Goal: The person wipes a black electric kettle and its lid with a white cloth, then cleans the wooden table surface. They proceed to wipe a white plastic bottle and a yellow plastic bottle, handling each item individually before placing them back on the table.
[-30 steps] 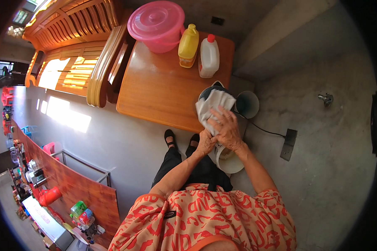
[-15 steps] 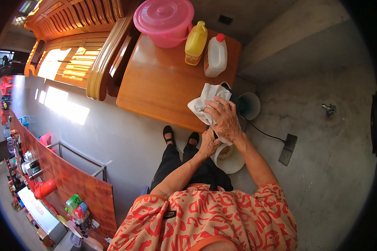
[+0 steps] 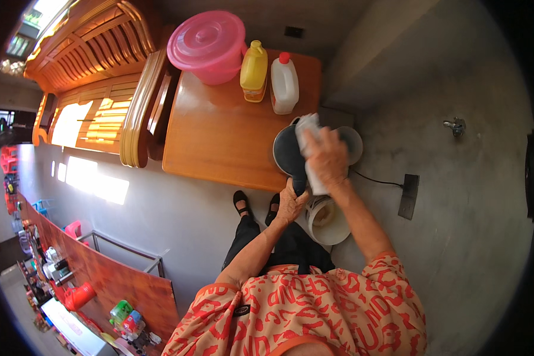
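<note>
My left hand [image 3: 292, 203] is wrapped round the dark handle of what looks like a kettle [image 3: 288, 153], which has a dark round top and a pale rim. It is held just off the front right corner of the wooden table [image 3: 219, 151]. A folded white cloth [image 3: 310, 133] lies against the kettle's right side, under my right hand [image 3: 328, 157]. That hand is blurred by motion, with its fingers bent over the cloth. Cloth and hand hide the right edge of the kettle.
On the table stand a pink lidded bucket [image 3: 210, 44], a yellow bottle [image 3: 254, 74] and a white red-capped jug [image 3: 285, 86]. Below my hands is a white bucket [image 3: 336, 228]. A pale round container [image 3: 353, 145] and a black power strip [image 3: 408, 197] lie to the right.
The cloth and my right hand have shifted from over the kettle to its right side, uncovering the dark top. My left hand keeps its grip on the handle. The view has shifted slightly.
</note>
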Demonstrator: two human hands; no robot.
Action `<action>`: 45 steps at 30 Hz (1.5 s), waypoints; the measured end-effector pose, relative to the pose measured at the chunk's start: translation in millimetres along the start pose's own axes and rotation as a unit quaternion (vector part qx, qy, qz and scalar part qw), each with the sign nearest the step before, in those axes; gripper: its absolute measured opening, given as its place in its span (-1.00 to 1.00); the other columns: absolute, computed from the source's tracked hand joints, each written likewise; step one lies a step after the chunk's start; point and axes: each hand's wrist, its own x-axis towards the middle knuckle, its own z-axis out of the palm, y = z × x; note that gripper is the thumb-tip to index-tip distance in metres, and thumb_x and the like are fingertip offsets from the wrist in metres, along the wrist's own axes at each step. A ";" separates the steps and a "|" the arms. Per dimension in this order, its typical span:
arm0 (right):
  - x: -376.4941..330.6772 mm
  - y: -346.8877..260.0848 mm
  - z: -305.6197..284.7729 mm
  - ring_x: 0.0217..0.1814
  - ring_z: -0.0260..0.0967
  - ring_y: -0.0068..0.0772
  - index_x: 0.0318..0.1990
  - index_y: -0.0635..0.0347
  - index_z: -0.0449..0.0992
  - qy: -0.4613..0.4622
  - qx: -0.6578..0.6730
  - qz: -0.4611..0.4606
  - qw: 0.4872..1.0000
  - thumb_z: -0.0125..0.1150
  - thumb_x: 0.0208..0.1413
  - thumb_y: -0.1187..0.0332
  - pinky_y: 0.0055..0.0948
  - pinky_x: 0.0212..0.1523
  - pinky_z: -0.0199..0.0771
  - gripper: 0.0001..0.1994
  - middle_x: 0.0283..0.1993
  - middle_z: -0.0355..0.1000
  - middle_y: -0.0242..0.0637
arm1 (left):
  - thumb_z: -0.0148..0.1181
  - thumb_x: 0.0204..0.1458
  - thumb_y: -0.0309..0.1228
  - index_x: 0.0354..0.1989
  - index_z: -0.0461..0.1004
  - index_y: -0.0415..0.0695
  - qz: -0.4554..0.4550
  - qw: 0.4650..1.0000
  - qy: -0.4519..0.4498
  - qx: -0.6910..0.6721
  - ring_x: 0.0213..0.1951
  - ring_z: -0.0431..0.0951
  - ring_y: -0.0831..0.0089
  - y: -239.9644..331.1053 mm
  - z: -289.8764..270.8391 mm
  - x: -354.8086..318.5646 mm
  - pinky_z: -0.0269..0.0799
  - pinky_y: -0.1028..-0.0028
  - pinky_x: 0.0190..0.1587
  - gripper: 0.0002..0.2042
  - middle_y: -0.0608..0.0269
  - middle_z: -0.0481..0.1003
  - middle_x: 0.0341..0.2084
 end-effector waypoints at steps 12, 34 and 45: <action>1.5 -42.1 42.3 0.00 0.22 -0.16 -0.05 -0.01 0.47 0.029 0.175 -0.044 0.983 0.24 -0.09 0.39 -0.10 0.01 0.23 -0.64 -0.06 0.28 -0.29 | 0.12 -0.03 -0.48 -0.14 0.37 -0.22 -0.001 0.997 -0.062 -0.053 -0.37 0.47 0.30 -20.5 -2.8 -2.8 0.38 0.38 -0.27 -0.75 0.07 0.49 -0.44; -21.0 -2.5 42.7 0.06 0.22 -0.03 0.06 0.12 0.40 0.089 0.321 0.157 0.930 0.23 -0.11 0.58 -0.19 0.10 0.26 -0.52 0.07 0.31 -0.19 | 0.35 -0.15 -0.38 -0.37 0.47 -0.28 -0.012 0.989 0.144 -0.028 -0.45 0.39 0.58 16.1 -16.5 19.7 0.38 0.47 -0.36 -0.74 0.25 0.46 -0.57; -12.0 14.3 22.7 0.05 0.27 -0.08 0.06 0.26 0.37 0.165 0.425 0.182 0.871 0.20 0.04 0.48 -0.24 0.06 0.30 -0.62 0.01 0.30 -0.10 | 0.32 -0.16 -0.43 -0.46 0.49 -0.28 -0.041 0.995 0.089 0.004 -0.56 0.33 0.65 92.1 -51.0 10.6 0.30 0.53 -0.51 -0.82 0.37 0.41 -0.65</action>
